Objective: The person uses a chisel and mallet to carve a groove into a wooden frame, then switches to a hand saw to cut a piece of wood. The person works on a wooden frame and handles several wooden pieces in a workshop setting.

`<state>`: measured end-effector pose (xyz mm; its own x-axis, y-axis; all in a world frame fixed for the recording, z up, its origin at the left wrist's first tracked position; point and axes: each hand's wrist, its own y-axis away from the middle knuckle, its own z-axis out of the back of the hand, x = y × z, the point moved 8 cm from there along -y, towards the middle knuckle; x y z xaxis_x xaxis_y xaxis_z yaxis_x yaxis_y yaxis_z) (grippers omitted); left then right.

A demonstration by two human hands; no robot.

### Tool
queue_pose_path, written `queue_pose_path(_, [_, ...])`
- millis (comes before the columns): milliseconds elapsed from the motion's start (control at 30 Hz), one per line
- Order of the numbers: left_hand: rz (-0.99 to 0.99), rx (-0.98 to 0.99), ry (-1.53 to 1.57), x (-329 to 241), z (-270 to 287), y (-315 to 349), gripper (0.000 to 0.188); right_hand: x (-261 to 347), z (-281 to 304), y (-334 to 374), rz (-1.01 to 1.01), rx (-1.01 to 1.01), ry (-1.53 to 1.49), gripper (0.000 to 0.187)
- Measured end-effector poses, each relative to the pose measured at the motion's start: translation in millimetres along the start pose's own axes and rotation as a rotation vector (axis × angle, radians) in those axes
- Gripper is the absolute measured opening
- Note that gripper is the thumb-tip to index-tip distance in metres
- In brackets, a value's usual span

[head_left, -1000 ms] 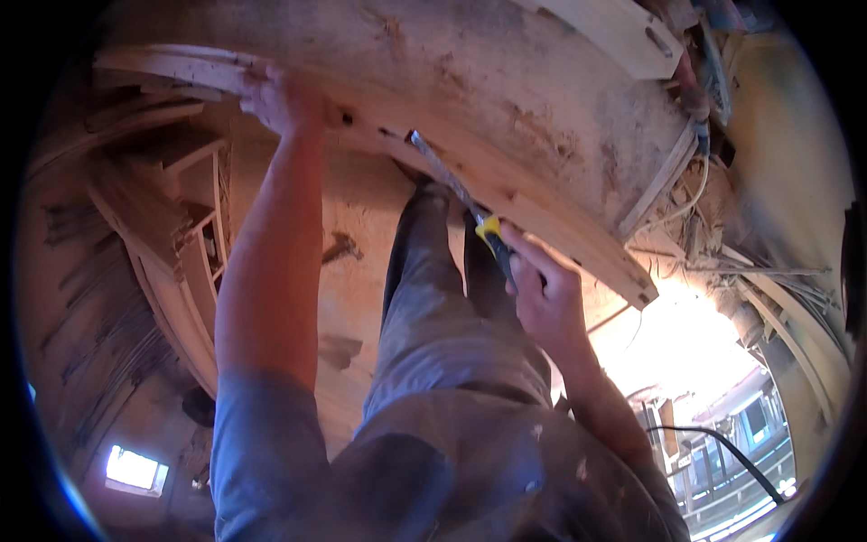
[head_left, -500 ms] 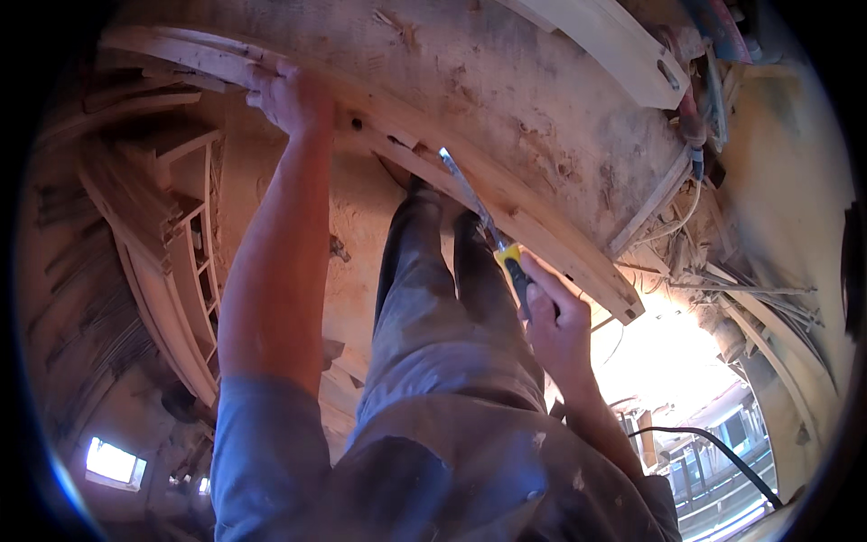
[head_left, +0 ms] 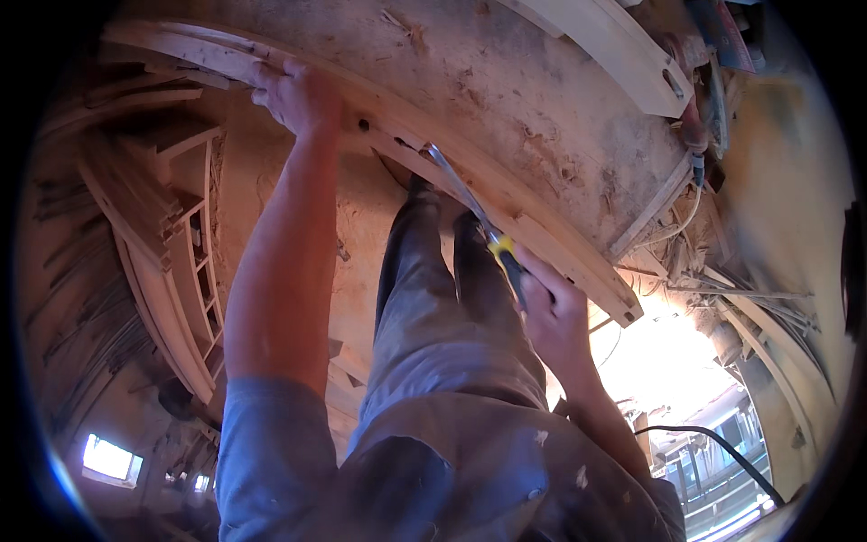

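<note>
A long pale wooden beam [head_left: 506,208] with holes and slots along its edge lies slantwise across the near edge of the workbench. My left hand [head_left: 302,99] is closed around its left part, fingers over the side. My right hand [head_left: 553,303] grips a chisel [head_left: 461,190] by its yellow and black handle. The long metal blade slants up and left. Its tip is at the beam's edge, close to a dark slot [head_left: 403,142]; whether it touches the wood I cannot tell. A round hole [head_left: 364,125] lies between that slot and my left hand.
The dusty workbench [head_left: 533,117] spreads beyond the beam. A curved pale wooden part [head_left: 623,54] rests at its far right, near a cable [head_left: 691,212]. Curved wooden frames [head_left: 172,271] stand at left. Wood strips [head_left: 777,316] pile up at right. My legs are below the beam.
The chisel has shifted slightly left, its tip now at the beam's edge by the slot. My left hand keeps its hold on the beam.
</note>
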<state>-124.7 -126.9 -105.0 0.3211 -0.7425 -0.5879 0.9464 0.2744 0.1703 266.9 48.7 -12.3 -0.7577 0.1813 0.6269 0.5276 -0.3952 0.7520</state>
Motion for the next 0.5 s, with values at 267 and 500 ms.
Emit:
queue_pose_path(267, [-0.102, -0.049, -0.046, -7, -4, -21, 0.064, 9, 18, 9, -0.032, -0.015, 0.055, 0.037])
queue_pose_path(500, [-0.036, -0.041, -0.06, -11, -1, -5, 0.063, -6, 7, 22, -0.114, -0.038, -0.055, 0.038])
